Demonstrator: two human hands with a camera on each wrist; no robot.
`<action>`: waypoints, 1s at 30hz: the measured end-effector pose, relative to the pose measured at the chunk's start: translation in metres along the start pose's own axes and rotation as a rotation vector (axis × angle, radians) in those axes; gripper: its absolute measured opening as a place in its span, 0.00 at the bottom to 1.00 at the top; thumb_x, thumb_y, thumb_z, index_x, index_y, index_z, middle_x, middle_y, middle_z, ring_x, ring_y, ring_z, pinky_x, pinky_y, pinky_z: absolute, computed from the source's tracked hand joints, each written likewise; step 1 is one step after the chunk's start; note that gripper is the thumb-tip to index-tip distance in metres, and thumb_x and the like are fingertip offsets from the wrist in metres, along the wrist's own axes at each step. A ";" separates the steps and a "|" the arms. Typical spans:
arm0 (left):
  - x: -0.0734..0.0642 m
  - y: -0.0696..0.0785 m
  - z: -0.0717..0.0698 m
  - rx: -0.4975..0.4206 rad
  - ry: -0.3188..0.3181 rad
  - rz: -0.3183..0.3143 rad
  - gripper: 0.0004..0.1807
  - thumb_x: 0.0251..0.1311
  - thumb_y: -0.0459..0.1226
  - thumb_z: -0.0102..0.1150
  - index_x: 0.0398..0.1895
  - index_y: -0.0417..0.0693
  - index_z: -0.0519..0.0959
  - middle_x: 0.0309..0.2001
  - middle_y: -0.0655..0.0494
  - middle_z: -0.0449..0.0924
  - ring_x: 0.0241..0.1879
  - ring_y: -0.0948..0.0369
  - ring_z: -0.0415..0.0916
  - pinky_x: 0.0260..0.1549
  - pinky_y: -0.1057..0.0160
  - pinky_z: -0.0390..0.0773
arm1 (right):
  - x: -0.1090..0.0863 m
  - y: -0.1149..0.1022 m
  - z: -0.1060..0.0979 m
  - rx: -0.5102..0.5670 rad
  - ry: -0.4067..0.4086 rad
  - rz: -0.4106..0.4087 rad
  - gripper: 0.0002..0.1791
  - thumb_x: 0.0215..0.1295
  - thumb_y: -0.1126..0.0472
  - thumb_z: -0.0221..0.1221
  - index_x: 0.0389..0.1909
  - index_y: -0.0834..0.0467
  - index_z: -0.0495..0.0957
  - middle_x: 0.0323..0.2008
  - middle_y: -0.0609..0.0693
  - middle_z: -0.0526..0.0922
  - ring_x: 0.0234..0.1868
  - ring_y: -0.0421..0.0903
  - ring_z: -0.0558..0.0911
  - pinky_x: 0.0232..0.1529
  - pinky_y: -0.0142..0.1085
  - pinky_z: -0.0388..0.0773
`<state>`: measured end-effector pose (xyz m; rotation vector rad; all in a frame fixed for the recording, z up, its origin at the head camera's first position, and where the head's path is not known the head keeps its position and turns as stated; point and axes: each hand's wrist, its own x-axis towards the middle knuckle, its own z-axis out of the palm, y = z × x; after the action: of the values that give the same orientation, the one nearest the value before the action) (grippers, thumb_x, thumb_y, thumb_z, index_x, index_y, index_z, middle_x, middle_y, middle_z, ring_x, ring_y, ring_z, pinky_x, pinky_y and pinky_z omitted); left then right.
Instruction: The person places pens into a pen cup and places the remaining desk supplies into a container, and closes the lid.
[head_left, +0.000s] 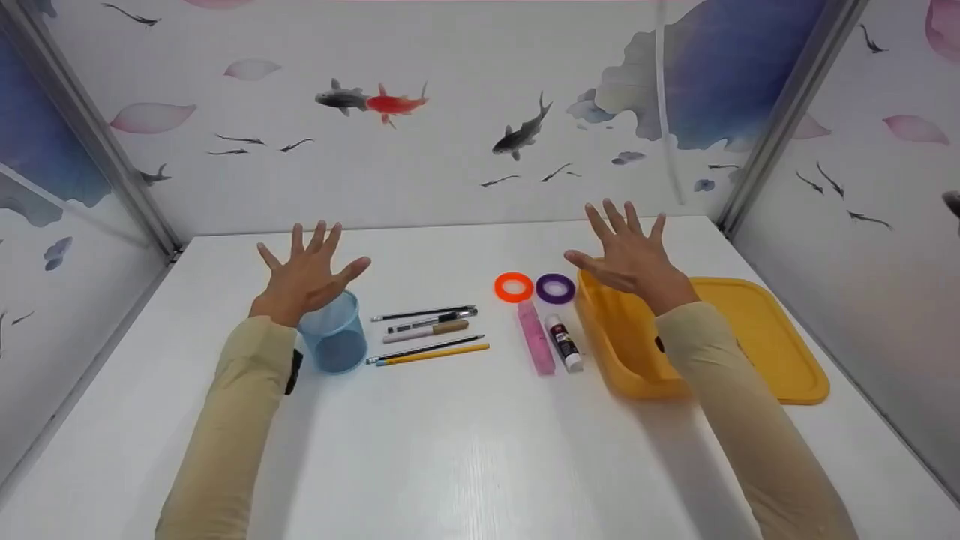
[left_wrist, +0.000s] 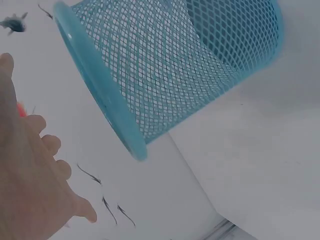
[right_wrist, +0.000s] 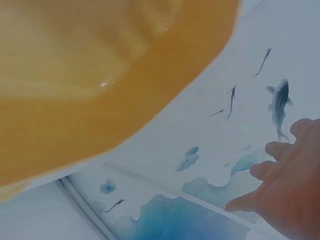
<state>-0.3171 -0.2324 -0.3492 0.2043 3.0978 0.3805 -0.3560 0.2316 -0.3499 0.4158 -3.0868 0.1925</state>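
Note:
My left hand [head_left: 304,279] is spread above a blue mesh pen cup [head_left: 339,341] and holds nothing. In the left wrist view, the mesh cup [left_wrist: 165,65] appears close beside the hand [left_wrist: 32,175], apart from it. Fingers splayed, my right hand [head_left: 628,256] hovers over a yellow plastic box [head_left: 619,352], also holding nothing. The right wrist view shows the box [right_wrist: 125,110] at upper left and the hand [right_wrist: 292,185] at lower right. Between the hands lie a yellow pencil [head_left: 442,353], dark pencils [head_left: 431,347] and pens [head_left: 427,331].
An orange tape roll [head_left: 514,287] and a purple tape roll [head_left: 556,288] lie behind a pink stick-shaped item [head_left: 536,339] and a glue stick [head_left: 564,343]. A yellow lid [head_left: 780,345] lies right of the box. Printed panels [head_left: 450,172] wall the white table [head_left: 465,450].

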 end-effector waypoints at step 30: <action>-0.071 -0.034 0.009 -0.414 0.148 0.038 0.44 0.69 0.62 0.45 0.82 0.59 0.45 0.81 0.44 0.46 0.80 0.38 0.41 0.73 0.27 0.35 | -0.041 -0.077 0.019 0.685 -0.050 -0.131 0.47 0.67 0.30 0.52 0.80 0.42 0.46 0.81 0.51 0.47 0.80 0.60 0.52 0.76 0.65 0.51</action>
<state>-0.2512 -0.2720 -0.3662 0.2348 3.0629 1.0655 -0.2962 0.1664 -0.3608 0.6305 -2.9320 1.2568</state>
